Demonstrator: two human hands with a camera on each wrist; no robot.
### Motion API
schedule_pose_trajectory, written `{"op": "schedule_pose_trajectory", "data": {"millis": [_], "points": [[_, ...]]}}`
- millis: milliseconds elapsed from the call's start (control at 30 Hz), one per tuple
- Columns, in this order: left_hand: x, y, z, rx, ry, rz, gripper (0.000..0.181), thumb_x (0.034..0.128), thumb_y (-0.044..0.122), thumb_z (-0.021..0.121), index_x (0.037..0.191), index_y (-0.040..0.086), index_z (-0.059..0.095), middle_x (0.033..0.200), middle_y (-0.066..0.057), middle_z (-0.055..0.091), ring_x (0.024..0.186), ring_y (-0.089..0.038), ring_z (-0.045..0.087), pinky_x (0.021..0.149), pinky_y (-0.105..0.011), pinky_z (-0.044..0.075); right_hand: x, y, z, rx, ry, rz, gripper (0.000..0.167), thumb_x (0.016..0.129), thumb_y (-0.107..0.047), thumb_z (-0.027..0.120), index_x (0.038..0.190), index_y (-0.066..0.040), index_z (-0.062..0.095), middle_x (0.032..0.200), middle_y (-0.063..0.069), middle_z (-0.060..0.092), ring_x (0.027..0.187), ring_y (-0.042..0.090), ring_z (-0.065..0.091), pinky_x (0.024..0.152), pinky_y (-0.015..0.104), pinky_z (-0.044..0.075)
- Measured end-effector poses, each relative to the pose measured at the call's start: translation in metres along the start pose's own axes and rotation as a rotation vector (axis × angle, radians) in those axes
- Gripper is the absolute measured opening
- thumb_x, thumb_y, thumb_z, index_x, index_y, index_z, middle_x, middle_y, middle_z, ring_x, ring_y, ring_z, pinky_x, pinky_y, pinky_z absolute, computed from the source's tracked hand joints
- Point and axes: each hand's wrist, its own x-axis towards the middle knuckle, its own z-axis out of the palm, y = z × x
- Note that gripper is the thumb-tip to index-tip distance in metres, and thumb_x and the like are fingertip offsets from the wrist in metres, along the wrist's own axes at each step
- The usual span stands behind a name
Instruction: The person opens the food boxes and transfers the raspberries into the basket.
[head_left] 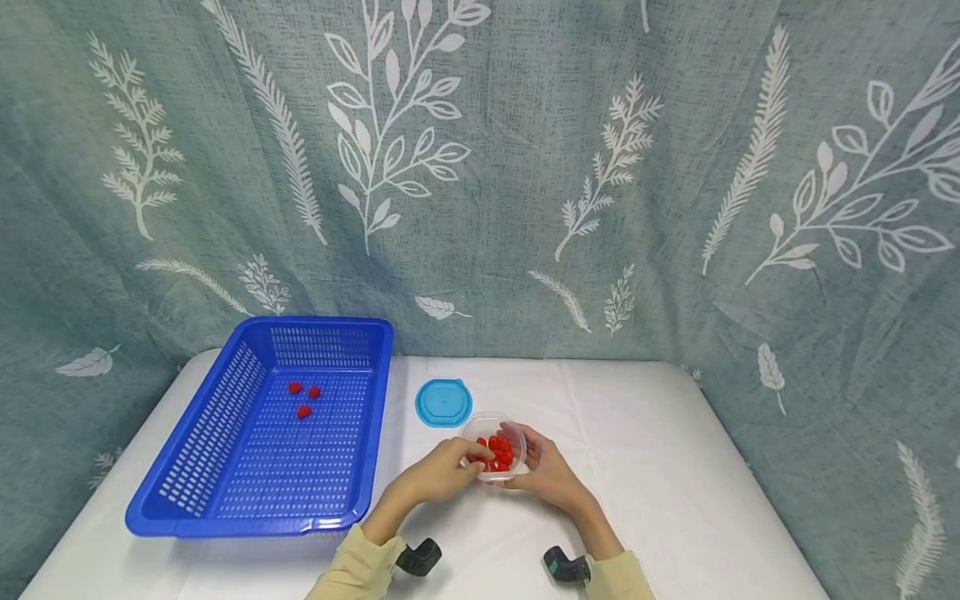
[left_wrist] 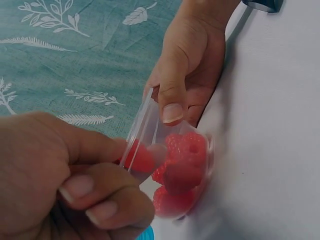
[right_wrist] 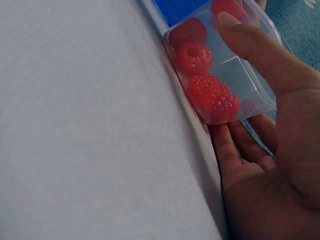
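Note:
My right hand (head_left: 552,477) grips a small clear plastic container (head_left: 480,421) from its right side, its thumb against the near wall in the right wrist view. Red raspberries (head_left: 504,457) lie in the container, several of them against its bottom (right_wrist: 194,59). My left hand (head_left: 441,472) reaches over the rim from the left. In the left wrist view its thumb and forefinger pinch one raspberry (left_wrist: 140,157) just inside the wall; the clear plastic partly blurs the fingertips. The other fingers of that hand are curled outside the container.
A large blue plastic basket (head_left: 378,417) stands on the left of the white-covered table (head_left: 630,433), with three raspberries (head_left: 303,411) on its floor. Behind the container lies a light-blue lid (head_left: 444,403). A green leaf-patterned cloth (head_left: 510,192) hangs along the back and sides.

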Motion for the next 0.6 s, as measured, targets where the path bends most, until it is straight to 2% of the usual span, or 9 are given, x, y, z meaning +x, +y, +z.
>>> {"op": "schedule_pose_trajectory", "data": {"millis": [167,333,433,600], "points": [[0.0,-0.0028,-0.001,-0.037,0.034,0.013,0.025,0.0937,-0.003,0.06,0.115,-0.008,0.072,0.112,-0.017,0.071,0.088,-0.015,0.057,0.073,-0.023,0.05,0.0003,-0.0005,0.0006,-0.01,-0.006,-0.009,0.086,0.077,0.0,0.086,0.15,0.001,0.042,0.15,0.023,0.05,0.143,0.039,0.043,0.112,0.023,0.036],[0.0007,-0.0066,0.0019,-0.087,0.085,0.025,0.021,0.0926,0.0,0.068,0.111,-0.007,0.073,0.1,-0.011,0.072,0.084,-0.011,0.06,0.066,-0.02,0.053,0.0001,-0.0016,0.0009,-0.009,-0.005,0.002,0.086,0.077,-0.002,0.087,0.151,-0.001,0.042,0.149,0.022,0.051,0.143,0.039,0.044,0.112,0.023,0.037],[0.0014,-0.0076,0.005,-0.125,0.144,0.008,0.02,0.0924,0.006,0.072,0.11,-0.004,0.074,0.096,-0.007,0.072,0.07,-0.006,0.058,0.059,-0.02,0.051,-0.0001,-0.0008,0.0006,-0.016,-0.006,0.013,0.086,0.077,-0.002,0.086,0.151,-0.002,0.042,0.149,0.021,0.051,0.143,0.038,0.043,0.111,0.023,0.037],[0.0016,-0.0042,0.0074,-0.189,0.264,-0.007,0.024,0.0924,0.016,0.076,0.112,0.002,0.075,0.096,-0.004,0.074,0.051,-0.001,0.045,0.049,-0.017,0.043,-0.0003,0.0006,0.0,-0.023,-0.011,0.017,0.087,0.077,-0.001,0.086,0.152,-0.001,0.041,0.15,0.019,0.05,0.144,0.036,0.043,0.111,0.024,0.037]]}}
